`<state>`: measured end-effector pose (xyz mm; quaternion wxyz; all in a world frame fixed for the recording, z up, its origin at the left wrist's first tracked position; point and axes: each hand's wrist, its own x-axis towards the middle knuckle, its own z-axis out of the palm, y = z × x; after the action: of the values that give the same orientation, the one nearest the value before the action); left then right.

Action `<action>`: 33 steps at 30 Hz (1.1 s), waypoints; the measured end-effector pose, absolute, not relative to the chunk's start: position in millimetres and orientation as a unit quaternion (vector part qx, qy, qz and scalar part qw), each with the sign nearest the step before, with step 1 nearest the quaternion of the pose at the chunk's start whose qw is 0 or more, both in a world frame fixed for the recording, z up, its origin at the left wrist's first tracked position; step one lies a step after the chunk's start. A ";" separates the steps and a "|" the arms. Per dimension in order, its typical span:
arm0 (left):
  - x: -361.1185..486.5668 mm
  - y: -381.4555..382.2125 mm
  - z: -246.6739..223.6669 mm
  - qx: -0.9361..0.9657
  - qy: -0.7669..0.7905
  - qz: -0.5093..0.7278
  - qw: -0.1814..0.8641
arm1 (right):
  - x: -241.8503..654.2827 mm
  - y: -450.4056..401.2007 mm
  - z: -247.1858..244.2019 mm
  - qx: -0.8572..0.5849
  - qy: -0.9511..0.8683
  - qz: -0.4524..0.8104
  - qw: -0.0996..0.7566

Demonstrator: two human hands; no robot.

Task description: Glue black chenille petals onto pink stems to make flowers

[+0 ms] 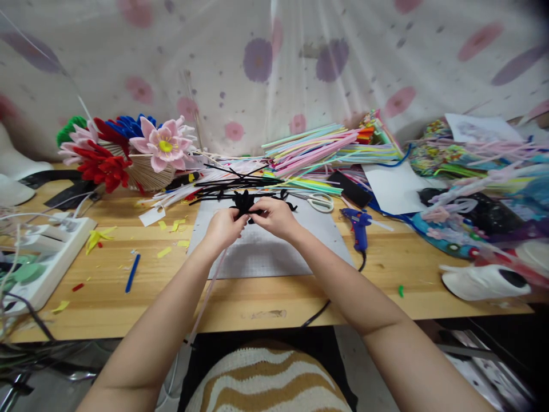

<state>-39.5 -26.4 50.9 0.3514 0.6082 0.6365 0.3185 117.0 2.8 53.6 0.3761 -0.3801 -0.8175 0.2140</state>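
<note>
Both hands meet over a grey cutting mat (274,257) in the middle of the table. My left hand (223,230) has its fingers closed on a black pipe-cleaner flower (243,200) with several petals pointing up. From the other side, my right hand (274,216) pinches the same flower at its base. The exact grip is partly hidden by the fingers. Behind them lie loose black pipe cleaners (231,184), and a curled black piece (291,205) rests just right of my right hand. White-handled scissors (321,202) lie at the mat's back right corner.
A blue glue gun (358,229) lies right of the mat, its cord running forward. Finished pipe-cleaner flowers (163,146) stand at back left. Bundled pastel pipe cleaners (317,151) fill the back. A power strip (60,263) sits left; a white spool-like object (484,282) lies right.
</note>
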 end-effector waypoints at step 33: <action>-71.9 -34.6 74.8 0.774 0.540 0.323 0.069 | 115.1 -5.5 62.9 -0.287 -0.371 0.819 0.332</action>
<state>-71.9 -34.6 74.8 0.0695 0.7741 0.5402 0.3226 115.1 -5.5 62.9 0.3315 -0.2869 -0.3712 0.8185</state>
